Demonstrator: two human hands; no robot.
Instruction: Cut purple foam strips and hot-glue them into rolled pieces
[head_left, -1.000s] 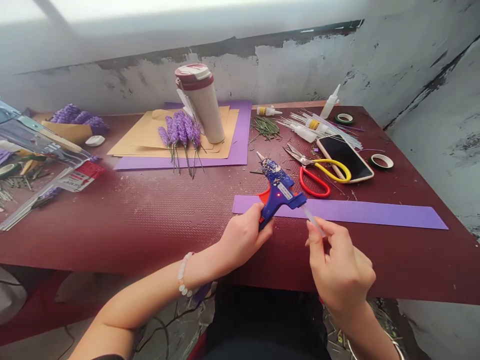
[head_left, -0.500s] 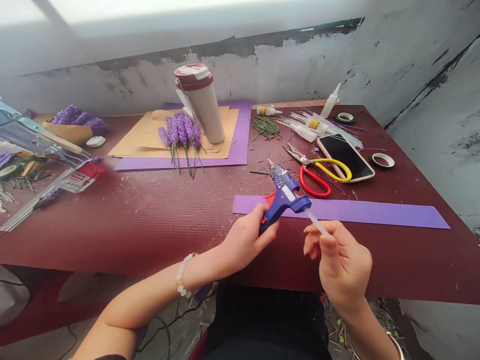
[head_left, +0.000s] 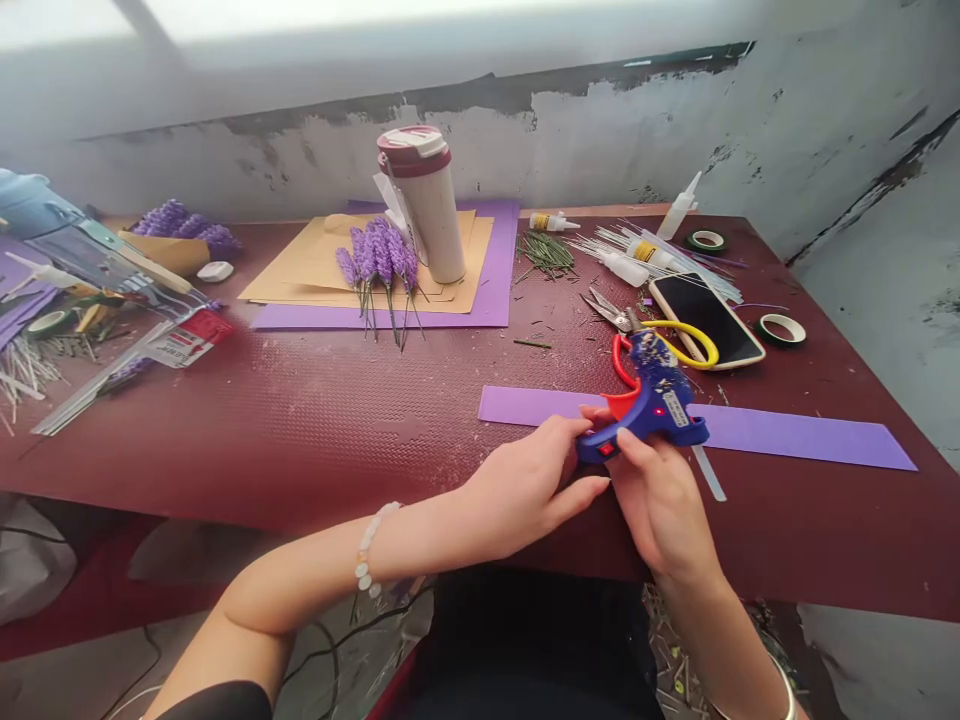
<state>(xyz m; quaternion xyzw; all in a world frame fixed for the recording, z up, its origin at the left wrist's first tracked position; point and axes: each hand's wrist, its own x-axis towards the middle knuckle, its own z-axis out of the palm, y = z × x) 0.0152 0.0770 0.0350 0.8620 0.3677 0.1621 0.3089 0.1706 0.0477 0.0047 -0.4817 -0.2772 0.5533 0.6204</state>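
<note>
A blue glue gun (head_left: 660,385) with a red trigger is held up over the purple paper strip (head_left: 802,435), its nozzle overlapping the scissors (head_left: 697,345). A translucent glue stick (head_left: 707,472) sticks out of its rear end. My right hand (head_left: 664,500) is closed around the gun's handle from below, thumb near the red switch. At the handle's end, my left hand (head_left: 529,485) touches the gun with its fingertips; the thumb is stretched out apart from it, and the grip looks loose.
Purple flower sprigs (head_left: 381,258) and a tumbler (head_left: 435,215) rest on brown paper (head_left: 289,275). A phone (head_left: 709,318), green stems (head_left: 547,253), glue bottles (head_left: 679,208) and tape rolls (head_left: 780,330) are at the back right. A clear bag-like item (head_left: 127,270) stands left.
The glue gun has moved right and turned. My right hand has let go of the glue stick and taken the gun's handle, while my left hand's grip has loosened.
</note>
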